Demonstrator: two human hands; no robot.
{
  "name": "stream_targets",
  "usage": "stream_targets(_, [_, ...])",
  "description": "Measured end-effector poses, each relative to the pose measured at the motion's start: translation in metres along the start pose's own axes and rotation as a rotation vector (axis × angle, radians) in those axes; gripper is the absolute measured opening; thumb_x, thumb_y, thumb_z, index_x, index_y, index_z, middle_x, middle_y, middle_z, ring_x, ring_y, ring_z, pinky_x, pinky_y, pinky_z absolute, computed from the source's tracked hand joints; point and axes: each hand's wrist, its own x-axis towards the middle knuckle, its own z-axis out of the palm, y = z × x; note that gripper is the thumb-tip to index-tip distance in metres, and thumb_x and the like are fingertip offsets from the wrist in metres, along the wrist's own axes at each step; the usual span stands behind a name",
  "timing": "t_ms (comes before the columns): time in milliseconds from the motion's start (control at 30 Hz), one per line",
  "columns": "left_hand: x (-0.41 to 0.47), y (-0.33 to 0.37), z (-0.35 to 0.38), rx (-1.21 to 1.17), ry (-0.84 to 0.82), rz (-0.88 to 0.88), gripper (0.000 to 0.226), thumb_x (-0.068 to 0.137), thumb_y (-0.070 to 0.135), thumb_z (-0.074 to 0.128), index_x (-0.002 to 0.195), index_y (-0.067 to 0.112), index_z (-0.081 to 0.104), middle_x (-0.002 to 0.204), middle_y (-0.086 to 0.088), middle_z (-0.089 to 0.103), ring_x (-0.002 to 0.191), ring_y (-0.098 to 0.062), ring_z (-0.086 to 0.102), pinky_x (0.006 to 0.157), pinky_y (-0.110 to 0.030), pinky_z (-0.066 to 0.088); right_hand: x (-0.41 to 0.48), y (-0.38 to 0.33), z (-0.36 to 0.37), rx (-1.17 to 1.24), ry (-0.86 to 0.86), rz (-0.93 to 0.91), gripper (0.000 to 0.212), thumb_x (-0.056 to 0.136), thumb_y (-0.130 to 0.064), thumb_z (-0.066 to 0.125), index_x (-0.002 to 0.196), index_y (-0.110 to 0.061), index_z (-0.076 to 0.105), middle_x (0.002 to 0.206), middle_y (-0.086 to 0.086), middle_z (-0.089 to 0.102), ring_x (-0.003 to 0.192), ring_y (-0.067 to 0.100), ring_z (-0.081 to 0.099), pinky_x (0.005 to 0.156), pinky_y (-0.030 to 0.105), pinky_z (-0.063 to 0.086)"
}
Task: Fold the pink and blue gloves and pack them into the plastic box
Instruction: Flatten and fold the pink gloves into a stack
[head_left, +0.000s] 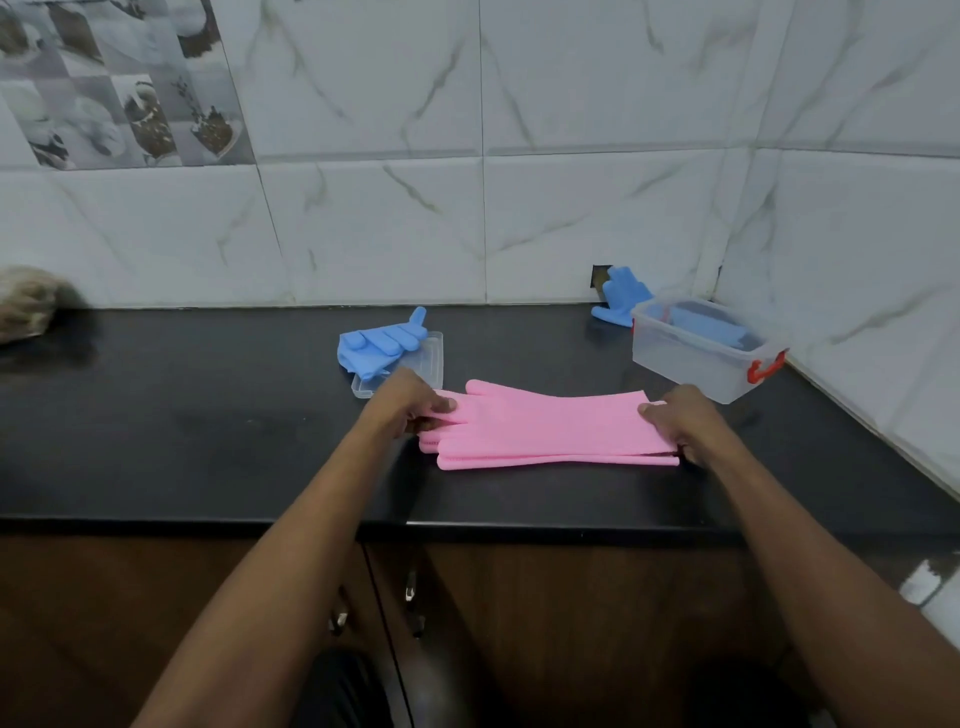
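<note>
Both your bare forearms reach forward, your left hand (410, 402) pinching with curled fingers and your right hand (680, 421) likewise clenched, knuckles up, well apart.

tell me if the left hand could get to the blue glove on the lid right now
Probably yes, once it lets go: the left hand grips the pink gloves, and the blue glove lies just beyond it with nothing between.

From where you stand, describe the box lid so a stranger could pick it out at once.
Start at the black countertop under the marble-tiled wall. Just beyond the left hand, which grips the fingertip end of the pink gloves, lies the clear plastic lid. It is flat and see-through with a blue glove resting on it, unlike the deep red-latched plastic box at right.
</note>
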Motion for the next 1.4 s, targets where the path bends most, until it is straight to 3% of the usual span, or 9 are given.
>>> stream_targets(167, [0.001, 0.01, -0.003, 0.189, -0.012, -0.051, 0.026, 0.09, 0.011, 0.068, 0.108, -0.002, 0.055, 0.078, -0.012, 0.057, 0.059, -0.017, 0.053, 0.053, -0.027, 0.05, -0.003, -0.002, 0.0, -0.091, -0.014, -0.062, 0.031, 0.092, -0.02, 0.062, 0.113, 0.003, 0.062, 0.108, 0.019, 0.065, 0.097, 0.03, 0.061, 0.082, 0.037, 0.048])
stream_targets(367, [0.005, 0.014, -0.005, 0.303, -0.057, -0.067, 0.017, 0.094, 0.013, 0.062, 0.103, 0.0, 0.055, 0.07, -0.009, 0.051, 0.057, -0.016, 0.045, 0.053, -0.027, 0.044, -0.007, 0.005, -0.01, 0.108, -0.139, 0.027, 0.015, 0.089, -0.007, 0.064, 0.092, 0.007, 0.066, 0.093, 0.022, 0.063, 0.07, 0.023, 0.058, 0.056, 0.032, 0.048])
stream_targets(500, [0.01, 0.006, -0.001, 0.494, -0.021, 0.001, 0.032, 0.089, 0.023, 0.07, 0.108, -0.001, 0.06, 0.088, -0.012, 0.062, 0.072, -0.02, 0.055, 0.073, -0.033, 0.054, -0.012, 0.009, -0.01, 0.141, -0.098, -0.016, 0.015, 0.084, -0.009, 0.068, 0.087, 0.005, 0.07, 0.093, 0.023, 0.066, 0.077, 0.023, 0.059, 0.066, 0.034, 0.046])
stream_targets(600, [0.001, -0.002, 0.001, 0.666, 0.138, 0.157, 0.05, 0.084, 0.043, 0.071, 0.113, 0.003, 0.06, 0.093, -0.006, 0.061, 0.081, -0.018, 0.056, 0.074, -0.03, 0.048, -0.015, 0.015, -0.006, 0.175, -0.023, -0.052, 0.017, 0.081, -0.013, 0.066, 0.079, 0.003, 0.069, 0.085, 0.02, 0.066, 0.077, 0.026, 0.059, 0.064, 0.036, 0.044])
stream_targets(667, [-0.009, -0.009, 0.004, 0.678, 0.253, 0.406, 0.067, 0.079, 0.059, 0.069, 0.129, 0.015, 0.056, 0.117, -0.006, 0.057, 0.108, -0.023, 0.055, 0.092, -0.036, 0.045, -0.017, 0.016, -0.003, 0.162, 0.007, -0.078, 0.019, 0.081, -0.014, 0.062, 0.066, -0.002, 0.059, 0.07, 0.017, 0.056, 0.066, 0.023, 0.052, 0.056, 0.033, 0.035])
stream_targets(767, [-0.028, -0.017, 0.019, 0.68, -0.043, 0.847, 0.076, 0.078, 0.066, 0.064, 0.144, 0.034, 0.045, 0.152, 0.003, 0.037, 0.142, -0.02, 0.032, 0.117, -0.041, 0.022, -0.018, 0.011, 0.001, 0.039, 0.064, -0.108, 0.026, 0.081, -0.017, 0.058, 0.059, -0.011, 0.045, 0.06, 0.008, 0.042, 0.059, 0.02, 0.042, 0.051, 0.029, 0.026])
stream_targets(867, [-0.03, -0.027, 0.042, 0.913, -0.25, 0.997, 0.071, 0.091, 0.066, 0.043, 0.153, 0.036, 0.025, 0.164, 0.008, 0.01, 0.152, -0.015, 0.002, 0.123, -0.044, -0.005, -0.023, 0.0, 0.001, -0.23, 0.097, -0.132, 0.024, 0.086, -0.025, 0.059, 0.07, -0.008, 0.054, 0.066, 0.005, 0.049, 0.06, 0.018, 0.046, 0.052, 0.026, 0.031])
stream_targets(1067, [-0.027, -0.029, 0.055, 1.205, -0.32, 0.888, 0.071, 0.092, 0.071, 0.01, 0.153, 0.04, -0.009, 0.162, 0.01, -0.013, 0.15, -0.014, -0.014, 0.12, -0.048, -0.014, -0.03, -0.005, -0.009, -0.422, 0.173, -0.04, 0.028, 0.088, -0.035, 0.066, 0.092, -0.009, 0.056, 0.094, 0.009, 0.062, 0.075, 0.02, 0.054, 0.058, 0.028, 0.039])
stream_targets(1400, [-0.042, -0.024, 0.087, 1.114, -0.329, 0.955, 0.054, 0.097, 0.064, 0.013, 0.15, 0.054, 0.001, 0.163, 0.005, -0.013, 0.15, -0.02, -0.015, 0.118, -0.059, -0.01, -0.034, -0.01, -0.012, -0.117, -0.08, 0.072, 0.036, 0.082, -0.022, 0.075, 0.097, -0.003, 0.05, 0.097, 0.013, 0.057, 0.089, 0.026, 0.056, 0.076, 0.034, 0.046])
